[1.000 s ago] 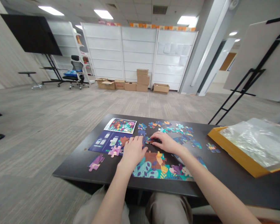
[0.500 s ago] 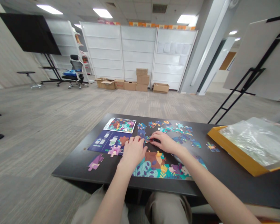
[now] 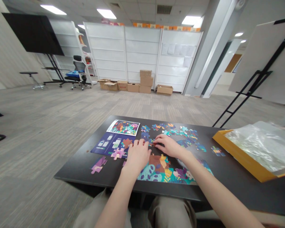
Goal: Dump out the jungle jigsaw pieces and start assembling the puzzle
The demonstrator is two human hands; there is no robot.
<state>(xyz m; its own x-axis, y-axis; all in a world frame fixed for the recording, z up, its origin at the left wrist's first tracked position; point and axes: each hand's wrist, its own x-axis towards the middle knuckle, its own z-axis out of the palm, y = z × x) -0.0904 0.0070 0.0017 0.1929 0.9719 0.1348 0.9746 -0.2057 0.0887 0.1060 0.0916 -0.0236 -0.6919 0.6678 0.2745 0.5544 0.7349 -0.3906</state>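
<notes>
Small jigsaw puzzle pieces [image 3: 152, 142] lie between my two hands on the dark table. My right hand [image 3: 170, 147] reaches in from the right, with thumb and fingertips closed around the edge of one puzzle piece. Palm down, my left hand [image 3: 137, 155] rests beside it, fingers apart and fingertips near the same pieces; what lies beneath is hidden. A dark blue piece [image 3: 145, 136] shows just above the left fingertips. Nearer to me is a joined puzzle section [image 3: 154, 172] with leaves and a brown animal, partly covered by my right forearm.
A picture sheet [image 3: 124, 127] overlaps a purple leaflet [image 3: 102, 144] at left. Pink and purple pieces [image 3: 98, 165] lie near them. Several loose pieces [image 3: 184, 133] spread behind my right hand. A yellow box [image 3: 239, 158] with clear plastic stands at right on the table [image 3: 78, 171].
The view has shifted slightly. Both hands keep almost the same place over the pieces; no piece has visibly moved.
</notes>
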